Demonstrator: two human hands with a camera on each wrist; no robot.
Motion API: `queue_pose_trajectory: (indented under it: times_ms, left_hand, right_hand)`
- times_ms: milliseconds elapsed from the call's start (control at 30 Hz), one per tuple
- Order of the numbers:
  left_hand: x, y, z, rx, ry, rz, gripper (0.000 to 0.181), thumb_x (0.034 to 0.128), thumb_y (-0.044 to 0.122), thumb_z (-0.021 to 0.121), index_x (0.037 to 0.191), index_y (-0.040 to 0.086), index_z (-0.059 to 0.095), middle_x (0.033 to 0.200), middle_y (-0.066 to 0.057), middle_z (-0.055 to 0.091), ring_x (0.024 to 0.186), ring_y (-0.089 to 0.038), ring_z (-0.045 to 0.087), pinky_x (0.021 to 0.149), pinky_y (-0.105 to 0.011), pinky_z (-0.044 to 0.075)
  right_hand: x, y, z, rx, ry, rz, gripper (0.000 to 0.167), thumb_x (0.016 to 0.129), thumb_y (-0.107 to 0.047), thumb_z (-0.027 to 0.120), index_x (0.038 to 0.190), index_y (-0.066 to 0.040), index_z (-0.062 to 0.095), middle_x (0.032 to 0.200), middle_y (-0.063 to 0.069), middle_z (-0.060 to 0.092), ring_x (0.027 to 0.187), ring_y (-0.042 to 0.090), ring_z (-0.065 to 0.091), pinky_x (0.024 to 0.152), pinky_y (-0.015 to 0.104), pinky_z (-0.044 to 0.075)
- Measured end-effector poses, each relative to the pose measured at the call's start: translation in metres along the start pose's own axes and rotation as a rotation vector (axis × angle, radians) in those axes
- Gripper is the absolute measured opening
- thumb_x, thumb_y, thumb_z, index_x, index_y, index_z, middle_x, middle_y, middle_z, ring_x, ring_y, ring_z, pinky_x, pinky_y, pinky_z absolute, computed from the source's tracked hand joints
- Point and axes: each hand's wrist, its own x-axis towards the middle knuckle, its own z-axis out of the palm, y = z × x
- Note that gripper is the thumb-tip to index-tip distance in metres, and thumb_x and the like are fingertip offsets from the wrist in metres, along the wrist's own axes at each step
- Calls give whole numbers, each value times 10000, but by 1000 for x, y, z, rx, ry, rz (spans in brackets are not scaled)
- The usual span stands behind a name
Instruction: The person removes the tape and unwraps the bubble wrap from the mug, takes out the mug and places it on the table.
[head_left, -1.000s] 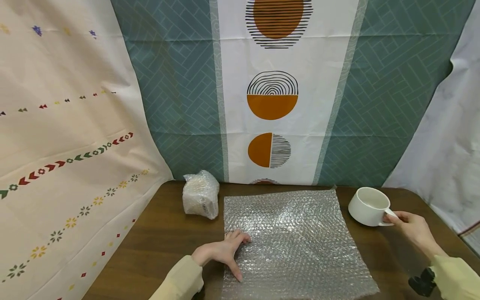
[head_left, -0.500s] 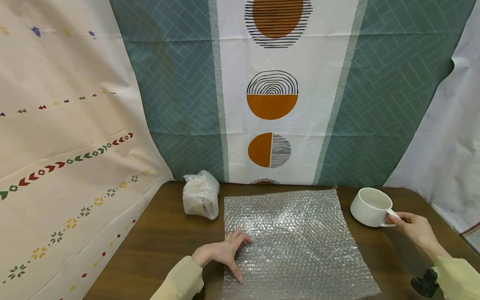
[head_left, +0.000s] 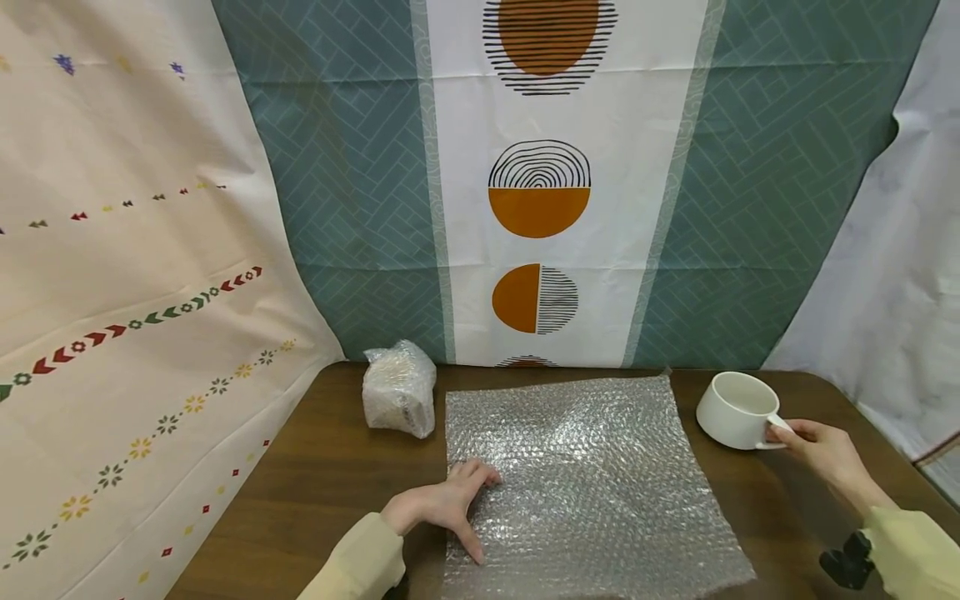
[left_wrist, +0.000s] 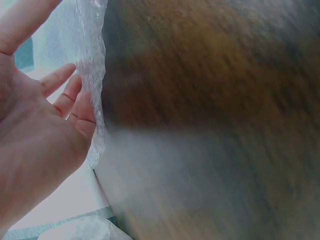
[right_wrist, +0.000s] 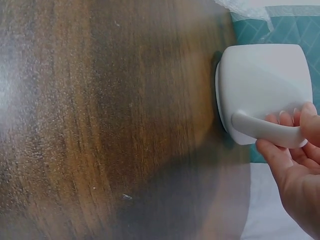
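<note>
A sheet of bubble wrap (head_left: 592, 492) lies spread flat on the dark wooden table. My left hand (head_left: 450, 504) rests on its left edge, thumb and fingers spread. In the left wrist view, the left hand's fingertips touch the rim of the bubble wrap (left_wrist: 95, 65). To the right of the sheet a white mug (head_left: 727, 417) stands upright on the table. My right hand (head_left: 828, 462) grips the mug by its handle. The right wrist view shows thumb and fingers on both sides of the handle (right_wrist: 267, 131).
A bundle wrapped in bubble wrap (head_left: 400, 390) stands at the back left of the table (head_left: 337, 475). A patterned curtain (head_left: 360, 208) hangs behind the table's far edge, a cream cloth (head_left: 150, 275) at the left and a white cloth (head_left: 900, 258) at the right.
</note>
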Motion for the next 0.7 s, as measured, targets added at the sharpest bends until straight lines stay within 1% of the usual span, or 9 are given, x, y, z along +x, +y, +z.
queue_pose_trajectory:
  times_ms: [133, 267, 433, 700]
  left_hand:
    - [-1, 0, 0, 18, 4, 19, 826, 623, 299, 839, 1261, 126, 343, 1130, 31, 295, 1030, -145, 261, 879, -333, 315]
    - [-1, 1, -1, 40, 6, 25, 824, 625, 302, 837, 1262, 116, 349, 1145, 20, 296, 1038, -149, 264, 883, -341, 321]
    - [-1, 3, -3, 71, 7, 21, 830, 615, 309, 839, 1264, 111, 359, 1147, 14, 299, 1032, -150, 271, 876, -330, 334]
    - [-1, 4, -5, 72, 8, 3, 829, 613, 321, 837, 1273, 123, 375, 1130, 34, 300, 983, -138, 284, 831, -310, 359]
  right_hand:
    - [1, 0, -1, -1, -12, -2, 395, 919, -146, 549, 999, 238, 505, 799, 155, 650, 685, 15, 572, 567, 161, 445]
    - [1, -2, 0, -2, -9, -6, 408, 918, -166, 552, 1005, 230, 508, 804, 142, 652, 693, 17, 572, 570, 170, 450]
    - [1, -3, 0, 3, -14, 4, 424, 917, -190, 554, 1019, 219, 510, 820, 152, 651, 705, 23, 573, 575, 176, 454]
    - [-1, -1, 0, -32, -5, 8, 429, 915, -208, 559, 1023, 206, 525, 825, 167, 650, 694, 30, 571, 568, 180, 447]
